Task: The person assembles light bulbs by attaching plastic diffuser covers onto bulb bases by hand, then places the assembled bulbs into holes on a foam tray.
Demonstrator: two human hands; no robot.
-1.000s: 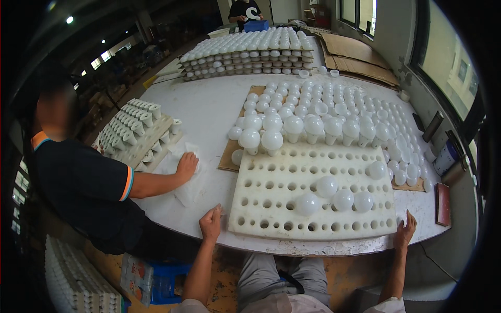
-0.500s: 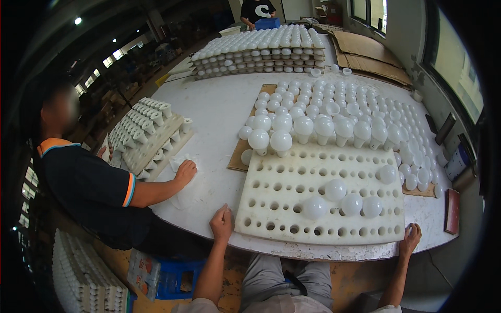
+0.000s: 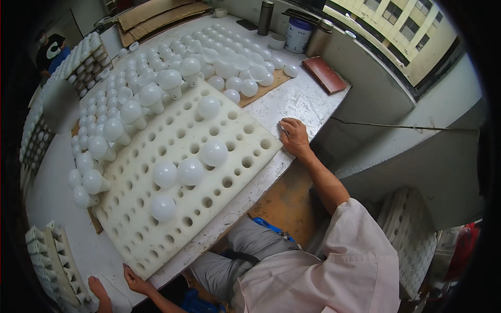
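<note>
A thick white foam board (image 3: 156, 146) with rows of round holes lies aslant on the table before me. Several white bulbs (image 3: 191, 171) sit scattered on it, and a row of bulbs (image 3: 131, 112) with tapered white bases lines its far edge. At the board's near left corner is my left hand (image 3: 136, 280), fingers curled in and partly hidden. My right hand (image 3: 295, 136) rests on the table beside the board's right corner, its fingers bent and closed. Whether either hand grips the board's edge or something small, I cannot make out.
Many round white covers (image 3: 229, 65) crowd the table beyond. A co-worker's hand (image 3: 98, 288) rests left of mine, near trays of white cones (image 3: 55, 261). A red-brown box (image 3: 324, 74), a tub (image 3: 298, 35) and flasks (image 3: 319, 39) stand right; cardboard sheets (image 3: 156, 18) lie behind.
The view has swung to the right and tilted, so the board now appears slanted. My left hand, apart from the board before, is now at its corner. My right hand remains near the right corner.
</note>
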